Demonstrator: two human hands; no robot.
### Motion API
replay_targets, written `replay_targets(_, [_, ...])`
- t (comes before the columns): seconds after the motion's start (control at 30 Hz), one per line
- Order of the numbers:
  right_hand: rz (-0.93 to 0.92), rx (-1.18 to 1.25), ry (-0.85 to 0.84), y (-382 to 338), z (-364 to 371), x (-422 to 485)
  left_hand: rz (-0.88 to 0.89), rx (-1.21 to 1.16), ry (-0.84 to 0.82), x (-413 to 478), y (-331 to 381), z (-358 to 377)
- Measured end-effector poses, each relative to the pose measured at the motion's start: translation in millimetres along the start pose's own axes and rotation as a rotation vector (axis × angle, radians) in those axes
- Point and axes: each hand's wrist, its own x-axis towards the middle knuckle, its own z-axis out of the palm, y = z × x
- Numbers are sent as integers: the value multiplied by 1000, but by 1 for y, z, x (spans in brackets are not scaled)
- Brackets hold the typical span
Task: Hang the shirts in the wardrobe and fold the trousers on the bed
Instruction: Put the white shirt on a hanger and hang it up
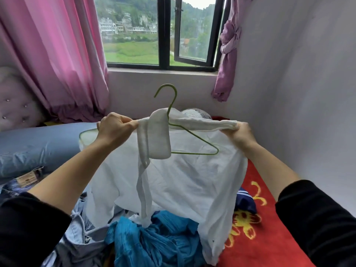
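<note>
Right now both my hands are up in the middle of the frame, holding a white shirt spread between them. My left hand is closed in a fist, pinching the fabric by the collar. My right hand has its fingers curled round the bunched cloth at the other shoulder. A green hanger sits in the neck of the shirt. Its hook pokes up toward the window, one wire arm shows against the cloth, and the other is hidden behind the folded collar. A thin strip of the shirt dangles straight down from the collar. The shirt's hem drapes onto a blue garment heaped at bottom centre. Jeans lie at the left edge, below a blue pillow. A red cover fills the lower right, and a pink curtain hangs in the upper left.
</note>
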Motion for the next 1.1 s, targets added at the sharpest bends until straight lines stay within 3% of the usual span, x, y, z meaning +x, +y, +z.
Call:
replay_targets(0.1, [-55,-175,38,-23,3,-7,-29,-54,-39,-3,-1,3])
replay_targets(0.2, [-158,-1,-51,-59,10,-22,-28,-60,10,-5,-2,7])
replay_targets(0.27, [-188,227,-242,-82,11,-36,-29,-82,57,-5,-2,5])
replay_targets(0.33, [-141,286,-499,-95,9,-50,-51,-111,119,-2,-3,-2])
replay_targets(0.5, [-6,-29,-1062,-113,-12,-71,-76,-378,128,4,-11,-46])
replay_targets(0.57, [-69,101,-983,-132,-25,-71,-59,-454,104,1,-12,-67])
replay_targets(0.63, [-231,267,-635,-155,-34,-72,-47,-513,113,-6,-10,-88])
replay_targets(0.7, [-512,138,-187,-179,-34,-74,-32,-528,141,-13,-7,-108])
replay_targets(0.73, [-635,-15,-48,-190,-28,-76,-27,-520,154,-18,-5,-117])
replay_targets(0.77, [-722,-160,-1,-201,-21,-80,-21,-506,162,-24,-2,-126])
replay_targets(0.83, [-788,-311,-72,-221,-2,-90,2,-482,165,-36,5,-141])
replay_targets(1.0, [-825,-185,-64,-269,28,-126,45,-412,238,-87,14,-179])
replay_targets(1.1, [-804,-71,-105,-284,30,-142,54,-308,413,-131,-1,-203])
